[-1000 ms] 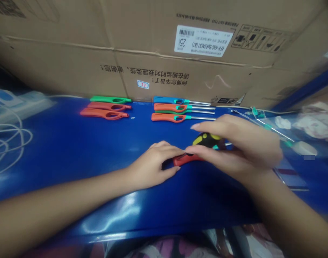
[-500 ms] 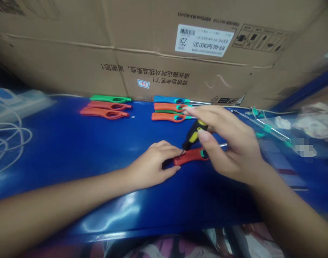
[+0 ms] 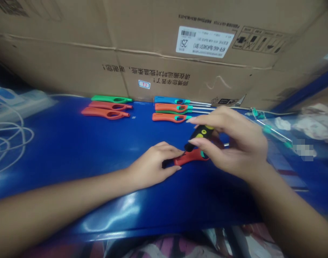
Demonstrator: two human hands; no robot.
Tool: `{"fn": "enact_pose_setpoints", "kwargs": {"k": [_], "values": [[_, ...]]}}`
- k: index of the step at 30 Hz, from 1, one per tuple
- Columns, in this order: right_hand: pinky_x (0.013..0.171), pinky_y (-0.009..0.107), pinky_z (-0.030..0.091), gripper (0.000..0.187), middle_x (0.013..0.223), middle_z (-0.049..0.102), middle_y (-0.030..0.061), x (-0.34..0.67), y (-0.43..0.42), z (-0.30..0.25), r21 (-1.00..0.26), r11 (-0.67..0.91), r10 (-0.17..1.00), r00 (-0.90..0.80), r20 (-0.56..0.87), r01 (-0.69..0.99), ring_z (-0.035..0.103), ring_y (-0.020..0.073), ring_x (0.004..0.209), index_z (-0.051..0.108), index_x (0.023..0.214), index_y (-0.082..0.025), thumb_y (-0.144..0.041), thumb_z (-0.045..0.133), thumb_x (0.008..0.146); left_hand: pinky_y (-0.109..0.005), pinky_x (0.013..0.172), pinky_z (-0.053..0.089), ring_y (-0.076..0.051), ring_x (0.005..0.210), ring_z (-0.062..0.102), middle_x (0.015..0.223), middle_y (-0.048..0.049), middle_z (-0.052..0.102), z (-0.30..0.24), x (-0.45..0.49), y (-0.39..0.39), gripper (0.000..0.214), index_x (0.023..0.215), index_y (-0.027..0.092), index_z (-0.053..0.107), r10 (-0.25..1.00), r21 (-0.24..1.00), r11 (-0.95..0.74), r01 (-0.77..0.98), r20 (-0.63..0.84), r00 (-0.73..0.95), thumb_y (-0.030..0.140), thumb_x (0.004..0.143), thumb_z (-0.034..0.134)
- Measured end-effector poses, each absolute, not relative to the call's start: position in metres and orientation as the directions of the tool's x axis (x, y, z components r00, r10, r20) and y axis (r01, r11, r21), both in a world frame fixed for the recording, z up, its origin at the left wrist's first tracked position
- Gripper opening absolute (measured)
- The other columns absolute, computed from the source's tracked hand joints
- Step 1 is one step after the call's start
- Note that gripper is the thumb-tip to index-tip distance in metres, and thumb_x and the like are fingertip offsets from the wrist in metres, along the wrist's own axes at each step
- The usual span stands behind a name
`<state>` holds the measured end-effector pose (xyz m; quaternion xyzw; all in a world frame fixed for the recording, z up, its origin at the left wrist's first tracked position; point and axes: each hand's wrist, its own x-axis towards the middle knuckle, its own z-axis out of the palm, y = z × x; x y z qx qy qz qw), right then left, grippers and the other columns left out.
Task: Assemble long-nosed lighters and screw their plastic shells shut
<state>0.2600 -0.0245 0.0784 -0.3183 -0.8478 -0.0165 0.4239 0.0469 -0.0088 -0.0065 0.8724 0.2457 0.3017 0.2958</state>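
On the blue table lies a red gas lighter (image 3: 191,157) with a turquoise trigger, its metal tube pointing right. My left hand (image 3: 155,166) pinches its handle end between thumb and fingers. In my right hand (image 3: 231,143) is a black and yellow screwdriver (image 3: 198,137), gripped by the handle and tilted down to the left. The screwdriver's tip meets the lighter's handle close to my left fingertips; the exact contact is too small to make out. My right hand covers part of the lighter's tube.
Behind my hands lie several lighters with metal tubes, among them a blue one (image 3: 169,100) and an orange one (image 3: 168,117). Handle shells, one green (image 3: 110,98), lie left, beside tiny metal pieces (image 3: 133,117). A cardboard box (image 3: 80,57) stands behind; white cable (image 3: 22,132) coils at left.
My right hand has turned and shifted slightly right, tipping the screwdriver's handle lower. The left hand and the red lighter have stayed in place.
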Motion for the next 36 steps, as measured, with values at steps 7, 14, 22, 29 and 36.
{"fn": "enact_pose_setpoints", "kwargs": {"k": [7,14,22,29,36], "values": [[0.072,0.031,0.059,0.035,0.111,0.072,0.0069,0.2587,-0.0248,0.0799,-0.414,0.794,0.601,-0.476,0.642,0.445,0.069,0.0188,0.092,0.064,0.131,-0.023,-0.018,0.056,0.097,-0.038,0.095,0.053,-0.021,0.102,0.067,0.108,-0.0082,0.075,-0.0085,0.0465,-0.0084,0.026,0.114,0.015,0.072,0.617,0.658,-0.705,0.265,0.384,0.687,0.019,0.088,0.073],[0.071,0.033,0.060,0.027,0.105,0.073,0.0069,0.2595,-0.0224,0.0770,-0.288,0.806,0.536,-0.432,0.725,0.516,0.069,0.0183,0.083,0.069,0.124,-0.025,-0.026,0.058,0.099,-0.037,0.097,0.053,-0.021,0.104,0.067,0.110,-0.0085,0.075,-0.0094,0.0468,-0.0084,0.028,0.115,0.015,0.072,0.616,0.664,-0.701,0.259,0.382,0.688,0.019,0.087,0.075],[0.070,0.030,0.058,0.022,0.088,0.073,0.0046,0.2579,-0.0252,0.0780,-0.159,0.819,0.449,-0.442,0.777,0.551,0.069,0.0186,0.080,0.073,0.111,-0.023,-0.026,0.073,0.090,-0.038,0.097,0.053,-0.022,0.106,0.067,0.112,-0.0086,0.075,-0.0088,0.0478,-0.0079,0.027,0.114,0.016,0.072,0.612,0.665,-0.704,0.250,0.390,0.688,0.018,0.087,0.074],[0.063,0.027,0.059,0.033,0.111,0.071,0.0057,0.2577,-0.0244,0.0723,-0.576,0.742,0.668,-0.447,0.595,0.343,0.068,0.0148,0.080,0.063,0.129,-0.023,-0.020,0.060,0.097,-0.040,0.097,0.054,-0.022,0.105,0.067,0.110,-0.0087,0.075,-0.0069,0.0470,-0.0089,0.024,0.112,0.017,0.074,0.626,0.667,-0.691,0.278,0.360,0.692,0.020,0.088,0.073],[0.081,0.033,0.061,0.038,0.115,0.073,0.0071,0.2537,-0.0305,0.0769,-0.318,0.802,0.565,-0.467,0.680,0.506,0.070,0.0200,0.096,0.063,0.130,-0.024,-0.018,0.065,0.093,-0.040,0.096,0.054,-0.022,0.104,0.066,0.112,-0.0077,0.075,-0.0084,0.0478,-0.0073,0.020,0.108,0.018,0.075,0.622,0.677,-0.687,0.263,0.361,0.695,0.020,0.088,0.073]]}}
